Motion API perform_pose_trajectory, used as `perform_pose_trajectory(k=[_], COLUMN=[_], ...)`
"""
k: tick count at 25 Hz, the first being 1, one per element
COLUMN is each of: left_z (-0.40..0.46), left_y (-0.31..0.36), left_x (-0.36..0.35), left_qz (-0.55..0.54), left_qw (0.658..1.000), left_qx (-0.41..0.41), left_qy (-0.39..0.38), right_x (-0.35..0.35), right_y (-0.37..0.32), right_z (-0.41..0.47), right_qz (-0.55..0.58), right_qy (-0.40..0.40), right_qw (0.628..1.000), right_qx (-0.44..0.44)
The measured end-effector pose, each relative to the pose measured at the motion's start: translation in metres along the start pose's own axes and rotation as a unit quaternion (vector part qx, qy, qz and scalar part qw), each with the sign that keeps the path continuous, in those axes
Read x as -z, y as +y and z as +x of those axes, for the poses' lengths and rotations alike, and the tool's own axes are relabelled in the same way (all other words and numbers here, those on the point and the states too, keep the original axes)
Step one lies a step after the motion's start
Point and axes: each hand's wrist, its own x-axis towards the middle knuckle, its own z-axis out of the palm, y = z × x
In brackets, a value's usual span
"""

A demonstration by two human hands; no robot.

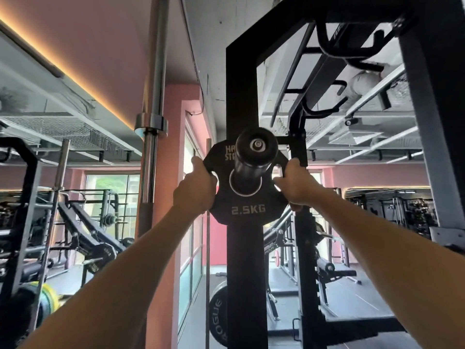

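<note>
Plate (247, 210) stamped 2.5KG at frame centre, threaded on a black peg (255, 149) whose capped end points toward me. I see my left hand (198, 190) clamped on the plate's left rim and my right hand (295, 187) on its right rim, fingers of both curled tight round the edges. A black upright (241, 84) stands directly behind. The rack frame (427, 122) crowds the right, and open air lies left toward the standing barbell (156, 71). The peg covers part of the plate's lettering, and the left fingertips are hidden behind the rim.
</note>
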Motion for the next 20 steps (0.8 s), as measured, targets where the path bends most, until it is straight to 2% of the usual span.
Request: perform_pose_trajectory(k=[3,6,11,14,20], left_z=[0.000,-0.015,-0.079,-0.116,-0.189], left_y=[-0.001,-0.002,-0.005,0.005,0.066], left_x=[0.002,0.011,0.034,0.052,0.095], left_qz=[0.006,0.047,0.034,0.055,0.027], left_qw=[1.000,0.997,0.987,0.978,0.970], left_qx=[-0.001,-0.007,0.000,0.008,0.033], left_qy=[-0.005,-0.062,-0.154,-0.200,-0.241], right_x=[-0.002,-0.003,-0.001,0.012,0.048], right_y=[-0.001,0.000,0.024,0.039,0.065], right_z=[-0.003,-0.019,-0.063,-0.097,-0.173], right_qz=[-0.030,-0.071,-0.125,-0.092,-0.055], right_qy=[0.008,0.003,-0.043,-0.072,-0.149], right_qw=[1.000,0.997,0.991,0.993,0.987], right_qx=[-0.001,-0.026,0.012,0.003,0.038])
